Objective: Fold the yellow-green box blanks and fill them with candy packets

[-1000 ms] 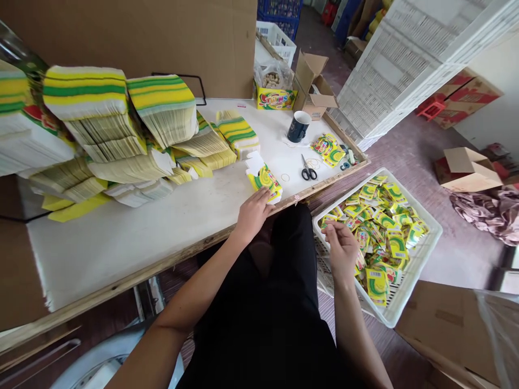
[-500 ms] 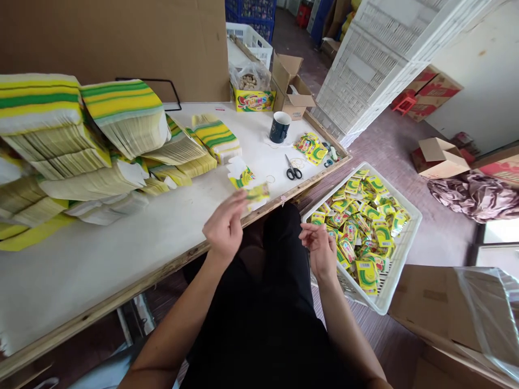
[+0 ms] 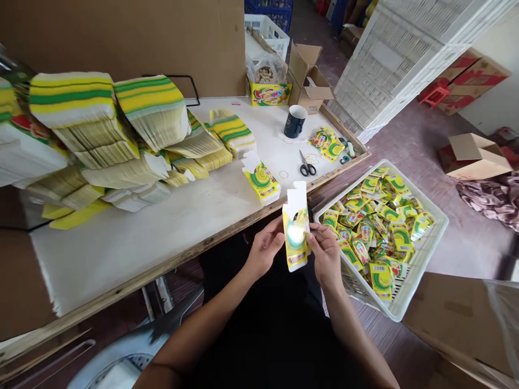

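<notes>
Over my lap I hold an unfolded yellow-and-green carton [image 3: 296, 242], upright with its white flaps at the top. My right hand [image 3: 325, 256] pinches its right edge, thumb in front. On the opposite edge, my left hand [image 3: 264, 249] has its fingertips partly hidden behind the card and its thumb beside it. A small stack of similar flat cartons [image 3: 261, 179] lies near the table's front edge. To the right of my hands stands a white plastic crate [image 3: 432, 243] filled with small yellow-green boxes [image 3: 381, 229].
Several bundles of flat cartons [image 3: 152, 116] crowd the left of the white table [image 3: 182, 216]. Scissors [image 3: 307, 166], a dark mug [image 3: 295, 122] and a pile of packets [image 3: 325, 142] lie further right. Stacked white crates [image 3: 389, 65] rise behind.
My left hand has brought a carton from the table down over my lap. My right hand, previously empty beside the crate, now grips that carton's right edge. The view has shifted left.
</notes>
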Motion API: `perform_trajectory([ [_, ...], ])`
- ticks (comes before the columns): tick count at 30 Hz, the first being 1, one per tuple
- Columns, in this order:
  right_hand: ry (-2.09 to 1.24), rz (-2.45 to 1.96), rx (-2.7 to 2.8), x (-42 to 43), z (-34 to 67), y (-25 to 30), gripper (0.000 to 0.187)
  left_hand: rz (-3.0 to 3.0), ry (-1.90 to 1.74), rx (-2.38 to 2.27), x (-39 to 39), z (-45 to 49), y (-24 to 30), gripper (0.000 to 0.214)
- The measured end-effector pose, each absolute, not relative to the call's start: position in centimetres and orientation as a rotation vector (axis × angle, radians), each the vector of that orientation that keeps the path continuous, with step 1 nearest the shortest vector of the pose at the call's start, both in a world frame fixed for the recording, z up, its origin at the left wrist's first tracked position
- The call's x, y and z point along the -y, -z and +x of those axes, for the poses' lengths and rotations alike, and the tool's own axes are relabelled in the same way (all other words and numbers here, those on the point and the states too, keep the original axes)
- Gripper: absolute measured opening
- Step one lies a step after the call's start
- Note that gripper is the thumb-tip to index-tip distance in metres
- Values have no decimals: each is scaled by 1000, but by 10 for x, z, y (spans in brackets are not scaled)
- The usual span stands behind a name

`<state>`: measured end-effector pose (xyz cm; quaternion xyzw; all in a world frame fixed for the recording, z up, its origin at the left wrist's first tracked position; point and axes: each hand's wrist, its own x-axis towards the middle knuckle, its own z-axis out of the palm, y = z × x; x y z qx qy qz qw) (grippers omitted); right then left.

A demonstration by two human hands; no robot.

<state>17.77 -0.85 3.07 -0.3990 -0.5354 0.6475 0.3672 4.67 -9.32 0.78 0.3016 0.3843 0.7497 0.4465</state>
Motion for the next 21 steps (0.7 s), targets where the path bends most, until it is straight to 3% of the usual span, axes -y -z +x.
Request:
perform_trajectory([
  [9, -1721, -1019, 1431, 19, 176, -27, 31, 516, -1615, -557, 94, 42, -18, 63],
  [15, -1603, -1048, 1609, 19, 180, -34, 38, 456, -1680, -722, 89, 45, -10, 55],
  [21, -1515, -1100, 1655, 23, 177, -25, 32, 429, -1726, -1087, 85, 48, -10, 53],
])
